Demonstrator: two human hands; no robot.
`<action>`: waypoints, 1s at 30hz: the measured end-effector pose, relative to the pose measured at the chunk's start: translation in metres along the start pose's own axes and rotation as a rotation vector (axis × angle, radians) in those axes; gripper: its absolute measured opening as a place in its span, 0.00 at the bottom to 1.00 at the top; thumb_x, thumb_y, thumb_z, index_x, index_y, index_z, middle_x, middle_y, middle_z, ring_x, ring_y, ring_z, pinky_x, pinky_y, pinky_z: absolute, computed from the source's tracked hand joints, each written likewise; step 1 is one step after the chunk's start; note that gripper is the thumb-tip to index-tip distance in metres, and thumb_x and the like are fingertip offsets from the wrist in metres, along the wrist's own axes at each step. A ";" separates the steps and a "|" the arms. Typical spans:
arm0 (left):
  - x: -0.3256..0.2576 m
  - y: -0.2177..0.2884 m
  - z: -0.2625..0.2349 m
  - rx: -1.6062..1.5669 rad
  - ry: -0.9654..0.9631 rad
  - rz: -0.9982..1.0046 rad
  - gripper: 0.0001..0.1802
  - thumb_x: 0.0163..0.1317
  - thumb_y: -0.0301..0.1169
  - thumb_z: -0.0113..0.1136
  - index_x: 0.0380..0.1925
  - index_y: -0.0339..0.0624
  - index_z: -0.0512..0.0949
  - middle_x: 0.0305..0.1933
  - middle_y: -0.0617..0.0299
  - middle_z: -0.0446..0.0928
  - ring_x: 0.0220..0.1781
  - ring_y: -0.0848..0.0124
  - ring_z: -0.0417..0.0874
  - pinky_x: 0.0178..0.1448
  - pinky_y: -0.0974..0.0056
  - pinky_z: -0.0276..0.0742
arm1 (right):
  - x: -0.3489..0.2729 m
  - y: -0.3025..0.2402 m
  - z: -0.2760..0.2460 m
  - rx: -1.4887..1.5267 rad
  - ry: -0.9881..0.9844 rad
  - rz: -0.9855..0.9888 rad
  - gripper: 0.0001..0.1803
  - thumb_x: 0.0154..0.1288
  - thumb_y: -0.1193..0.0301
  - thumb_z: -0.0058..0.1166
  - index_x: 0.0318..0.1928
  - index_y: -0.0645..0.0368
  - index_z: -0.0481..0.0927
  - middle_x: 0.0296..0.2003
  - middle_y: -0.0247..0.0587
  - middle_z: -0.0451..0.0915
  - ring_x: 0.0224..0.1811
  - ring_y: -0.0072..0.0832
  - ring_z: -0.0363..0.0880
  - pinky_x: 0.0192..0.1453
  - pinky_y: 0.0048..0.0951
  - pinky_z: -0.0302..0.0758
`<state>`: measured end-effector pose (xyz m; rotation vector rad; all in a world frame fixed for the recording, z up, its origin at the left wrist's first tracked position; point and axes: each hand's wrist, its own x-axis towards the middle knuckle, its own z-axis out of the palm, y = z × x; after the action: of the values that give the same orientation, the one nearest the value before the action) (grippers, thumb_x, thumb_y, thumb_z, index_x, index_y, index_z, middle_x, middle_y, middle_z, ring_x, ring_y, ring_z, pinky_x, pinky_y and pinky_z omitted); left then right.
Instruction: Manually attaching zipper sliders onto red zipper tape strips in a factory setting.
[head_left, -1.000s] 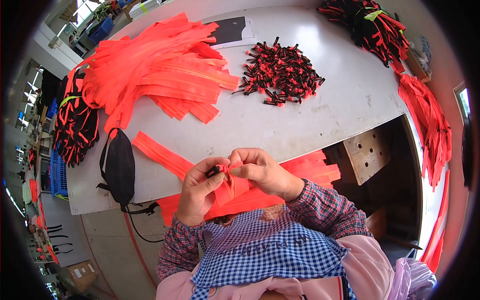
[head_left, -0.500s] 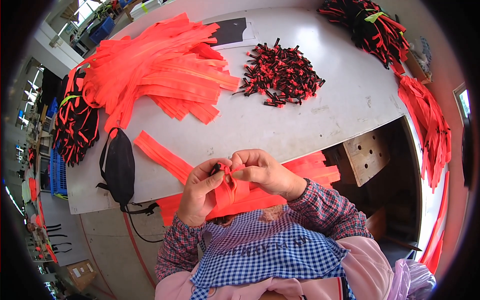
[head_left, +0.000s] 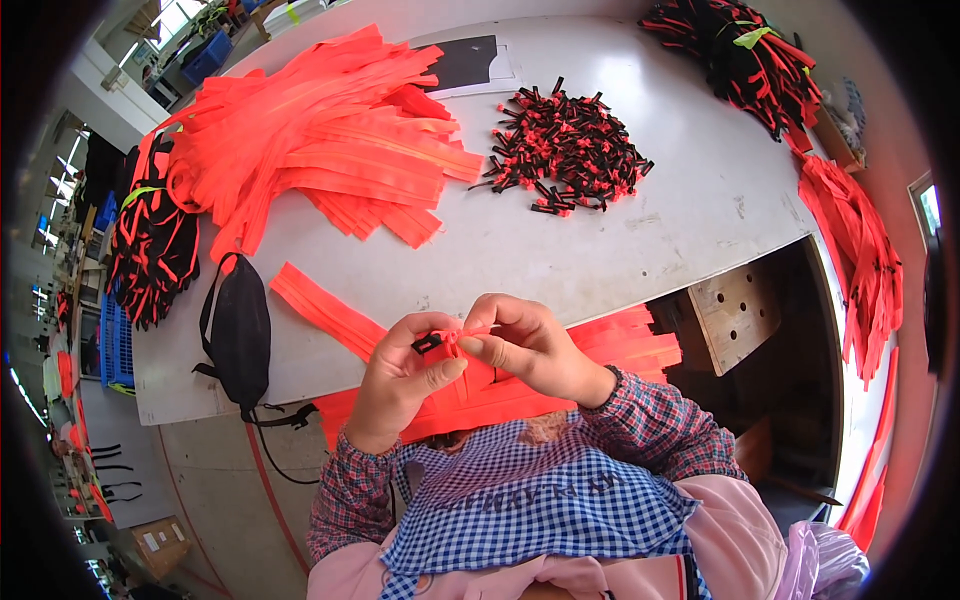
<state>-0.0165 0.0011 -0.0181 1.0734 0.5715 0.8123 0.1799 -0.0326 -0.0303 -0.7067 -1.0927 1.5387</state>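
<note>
Both of my hands meet over the near edge of the table, pinching the end of an orange-red zipper [head_left: 449, 345]. My left hand [head_left: 403, 375] grips it between thumb and fingers, and a small black zipper pull [head_left: 428, 343] pokes out there. From the other side my right hand [head_left: 525, 350] is closed, its thumb and forefinger tips on a thin orange bit at that end. The fingers partly cover the slider. Under my hands, more orange zipper strips [head_left: 625, 345] lie across the table edge and my lap. One strip [head_left: 325, 308] stretches up to the left.
A large heap of orange zipper strips [head_left: 330, 140] covers the far left. Right of it lies a pile of black-and-orange zipper pulls [head_left: 570, 150]. A black pouch [head_left: 240, 325] rests at the left edge. Tied black-and-orange bundles [head_left: 745, 65] sit far right; an open compartment [head_left: 800, 350] gapes below.
My left hand has turned, bringing its thumb up against the zipper end. The orange loop that hung below my fingers is now mostly out of sight. My right hand stays pinched alongside.
</note>
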 end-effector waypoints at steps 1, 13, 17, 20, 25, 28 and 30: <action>0.000 0.002 0.003 0.145 0.035 0.042 0.22 0.63 0.20 0.66 0.57 0.37 0.74 0.48 0.65 0.78 0.54 0.78 0.77 0.60 0.70 0.73 | 0.000 -0.005 0.002 -0.062 0.000 -0.065 0.07 0.73 0.71 0.56 0.44 0.62 0.77 0.34 0.27 0.77 0.35 0.12 0.74 0.37 0.16 0.72; -0.010 0.022 0.017 0.610 0.087 0.136 0.12 0.61 0.17 0.65 0.45 0.31 0.80 0.41 0.61 0.81 0.43 0.75 0.83 0.45 0.72 0.79 | 0.002 -0.006 -0.003 -0.636 -0.019 -0.522 0.13 0.58 0.74 0.69 0.44 0.60 0.84 0.37 0.40 0.78 0.38 0.34 0.80 0.42 0.30 0.78; -0.009 0.021 0.015 0.628 0.091 0.176 0.07 0.58 0.16 0.66 0.37 0.30 0.81 0.39 0.61 0.81 0.40 0.75 0.83 0.44 0.72 0.79 | -0.002 -0.007 -0.002 -0.742 -0.010 -0.573 0.14 0.57 0.73 0.70 0.45 0.59 0.85 0.36 0.39 0.78 0.38 0.33 0.80 0.42 0.31 0.78; -0.011 0.023 0.015 0.595 0.059 0.129 0.11 0.56 0.11 0.62 0.39 0.31 0.83 0.40 0.57 0.81 0.41 0.71 0.85 0.45 0.70 0.83 | -0.004 -0.003 -0.002 -0.743 -0.011 -0.596 0.15 0.57 0.73 0.70 0.45 0.59 0.85 0.36 0.39 0.78 0.39 0.33 0.80 0.42 0.31 0.79; -0.010 0.015 0.008 0.581 0.022 0.189 0.11 0.54 0.11 0.64 0.37 0.32 0.83 0.38 0.59 0.81 0.39 0.74 0.84 0.41 0.72 0.80 | -0.005 -0.002 -0.001 -0.679 -0.030 -0.604 0.15 0.57 0.73 0.70 0.45 0.58 0.85 0.36 0.39 0.78 0.39 0.32 0.80 0.41 0.31 0.78; -0.008 0.016 0.008 0.556 0.020 0.183 0.11 0.53 0.12 0.66 0.36 0.33 0.83 0.38 0.60 0.81 0.38 0.75 0.83 0.41 0.72 0.79 | -0.005 -0.002 0.000 -0.646 -0.039 -0.584 0.15 0.58 0.72 0.70 0.46 0.58 0.85 0.36 0.38 0.78 0.39 0.32 0.80 0.41 0.30 0.78; -0.008 0.016 0.007 0.547 0.020 0.177 0.11 0.53 0.12 0.66 0.36 0.33 0.83 0.38 0.60 0.81 0.38 0.75 0.83 0.41 0.72 0.79 | -0.005 -0.003 0.001 -0.623 -0.045 -0.558 0.14 0.58 0.72 0.70 0.46 0.58 0.85 0.35 0.38 0.78 0.39 0.31 0.79 0.42 0.30 0.78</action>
<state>-0.0206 -0.0055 -0.0007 1.6355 0.7460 0.8420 0.1816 -0.0377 -0.0273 -0.6922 -1.6617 0.7369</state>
